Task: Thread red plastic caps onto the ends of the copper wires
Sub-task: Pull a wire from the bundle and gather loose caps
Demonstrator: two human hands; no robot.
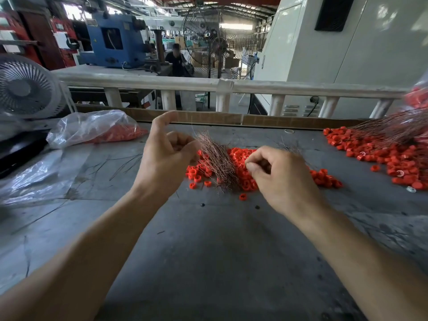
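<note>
A loose heap of small red plastic caps (240, 158) lies on the grey table (208, 239) in front of me. Across it rests a bundle of thin copper wires (215, 156). My left hand (166, 156) is just left of the bundle, fingers curled, the fingertips at the wires' upper ends; whether they pinch a wire is unclear. My right hand (280, 174) sits over the right side of the heap, thumb and forefinger pinched together at the caps. What they pinch is hidden.
A second, larger pile of red caps (382, 154) with more copper wires (393, 128) lies at the far right. A clear bag of caps (97, 128) sits at the back left beside a fan (25, 86). A white railing (162, 82) borders the table's far edge.
</note>
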